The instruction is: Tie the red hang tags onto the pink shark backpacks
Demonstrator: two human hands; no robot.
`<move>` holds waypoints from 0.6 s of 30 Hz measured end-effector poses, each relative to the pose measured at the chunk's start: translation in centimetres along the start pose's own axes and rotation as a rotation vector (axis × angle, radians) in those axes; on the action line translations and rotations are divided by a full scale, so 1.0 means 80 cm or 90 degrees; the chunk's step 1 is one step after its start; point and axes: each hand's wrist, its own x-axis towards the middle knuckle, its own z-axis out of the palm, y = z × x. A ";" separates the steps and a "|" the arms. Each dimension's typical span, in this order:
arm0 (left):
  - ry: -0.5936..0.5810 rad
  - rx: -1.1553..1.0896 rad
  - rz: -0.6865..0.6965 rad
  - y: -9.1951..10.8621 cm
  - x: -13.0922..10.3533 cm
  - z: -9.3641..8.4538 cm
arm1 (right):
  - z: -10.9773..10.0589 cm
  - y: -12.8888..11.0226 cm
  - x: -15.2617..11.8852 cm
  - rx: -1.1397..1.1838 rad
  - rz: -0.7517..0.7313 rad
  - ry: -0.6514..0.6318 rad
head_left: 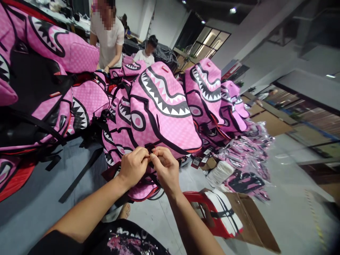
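Observation:
My left hand (135,165) and my right hand (166,168) meet fingertip to fingertip, both pinched closed. What lies between the fingertips is too small and too hidden to name. A small black piece (150,147) shows just above them, at the lower edge of a pink checked backpack (172,129). This backpack has a printed shark mouth with white teeth and an eye on its side, and it leans on other pink backpacks behind it. Dark hang tags (200,160) show to the right of my hands.
Pink backpacks (85,58) are heaped on the grey table (77,177) at left. More backpacks (204,85) stand behind. Plastic-wrapped bags (247,152) lie at right. A cardboard box (255,223) and a red-and-white bag (223,214) are below. Two people (113,39) are across the pile.

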 end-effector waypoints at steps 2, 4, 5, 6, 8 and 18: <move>-0.042 -0.043 0.011 0.001 0.000 -0.001 | 0.000 0.001 -0.001 0.010 -0.001 -0.001; -0.062 -0.058 0.024 0.002 0.000 -0.001 | -0.001 0.002 -0.002 0.017 0.002 -0.002; -0.049 -0.038 0.028 0.003 0.000 -0.001 | -0.001 0.003 -0.002 0.018 0.002 0.000; -0.028 -0.007 0.029 0.003 0.000 0.000 | 0.000 0.004 -0.002 0.016 0.001 0.005; -0.003 0.039 0.015 0.005 0.000 0.002 | 0.000 0.004 -0.003 0.014 -0.001 0.015; 0.001 0.070 0.018 0.009 0.001 0.010 | -0.002 0.002 -0.004 0.002 -0.005 0.029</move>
